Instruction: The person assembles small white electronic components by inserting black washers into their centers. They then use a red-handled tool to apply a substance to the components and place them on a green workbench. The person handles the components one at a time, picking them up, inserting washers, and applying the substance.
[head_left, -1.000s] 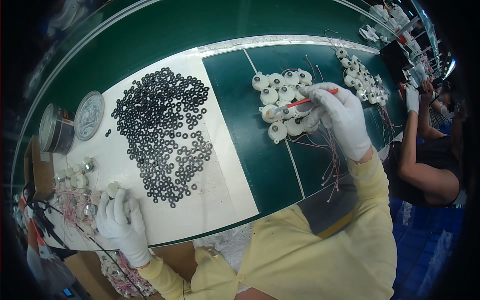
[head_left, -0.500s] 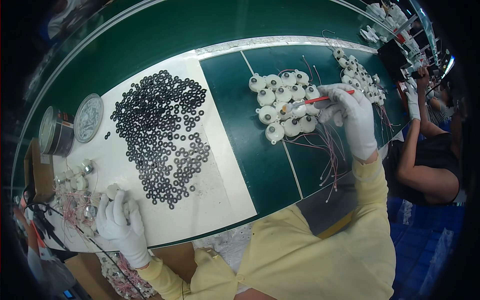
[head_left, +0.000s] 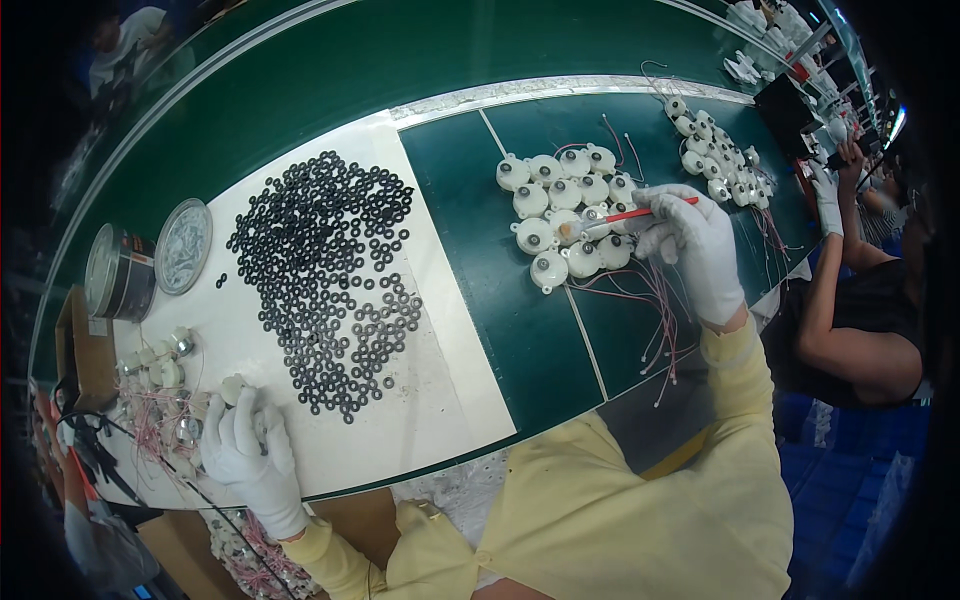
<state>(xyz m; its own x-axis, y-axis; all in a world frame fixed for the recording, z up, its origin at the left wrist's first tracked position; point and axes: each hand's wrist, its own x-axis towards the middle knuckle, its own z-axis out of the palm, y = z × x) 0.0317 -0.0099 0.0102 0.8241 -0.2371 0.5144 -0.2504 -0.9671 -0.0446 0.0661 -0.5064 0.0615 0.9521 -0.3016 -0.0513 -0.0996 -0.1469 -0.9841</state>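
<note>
My right hand, in a white glove, pinches a thin red-handled brush. The brush tip is over a cluster of round white plastic motors, close to one in the middle rows. Most of these motors have a dark hub at the centre, and thin pinkish wires trail from them under my right wrist. At the lower left my gloved left hand curls around a small whitish motor-like part; my fingers hide most of it.
Many black rubber rings lie across the white sheet. Farther left are a tin, its round lid, a cardboard box and wired motors. A second motor group lies at the right, near a co-worker's arm.
The brush tip has moved slightly nearer to me over the motors, with my right hand following. My left hand keeps its hold, and the view has shifted a little.
</note>
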